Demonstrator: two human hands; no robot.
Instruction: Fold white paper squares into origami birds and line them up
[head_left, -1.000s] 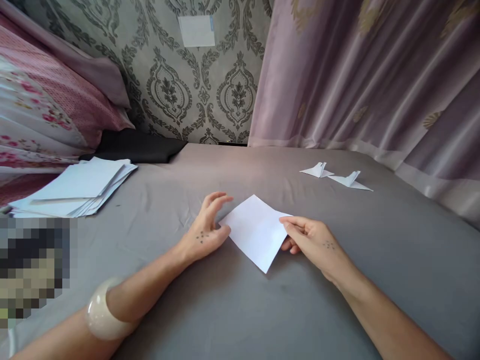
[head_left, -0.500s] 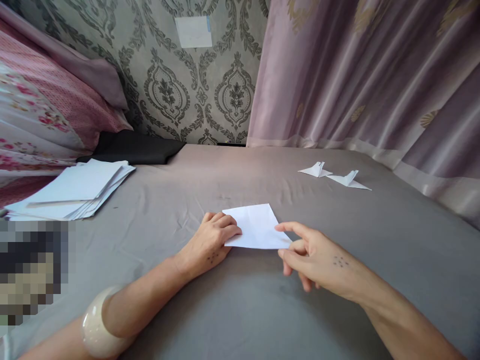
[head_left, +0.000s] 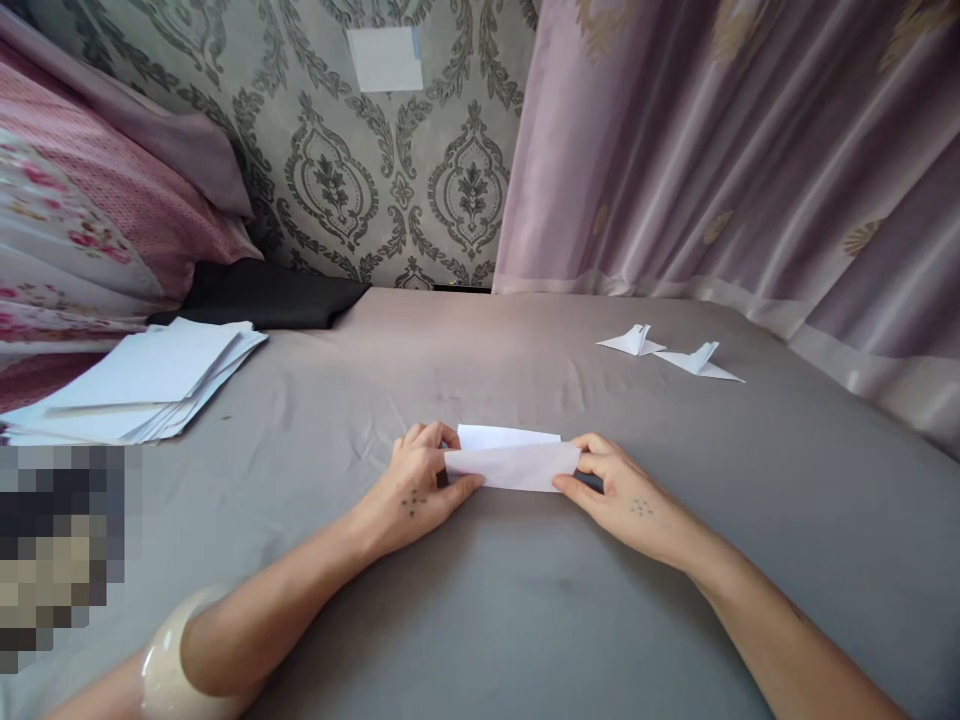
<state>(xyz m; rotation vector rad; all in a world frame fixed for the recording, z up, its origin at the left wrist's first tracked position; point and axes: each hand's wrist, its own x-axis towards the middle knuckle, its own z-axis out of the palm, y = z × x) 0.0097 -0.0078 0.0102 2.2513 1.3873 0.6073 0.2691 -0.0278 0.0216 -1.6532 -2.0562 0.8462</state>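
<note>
A white sheet of paper [head_left: 514,468] lies between my hands, its near part bent up and over toward the far edge. My left hand [head_left: 421,475] pinches the sheet's left end, thumb on the near face and fingers behind. At the right end, my right hand [head_left: 616,480] grips the paper between thumb and fingers. Beyond the raised flap, a strip of the flat far part [head_left: 506,436] shows. Whatever lies behind the flap is hidden.
Two folded white paper figures, one [head_left: 632,340] beside another [head_left: 701,360], stand at the back right. A stack of white paper [head_left: 150,370] lies at the left, by a black folded item [head_left: 270,293]. Grey cloth [head_left: 480,620] covers the surface. A curtain [head_left: 675,150] hangs behind.
The paper's near edge has been lifted and bent away from me. My right hand has come in from an open pose to grip the right end; my left hand now pinches the left end.
</note>
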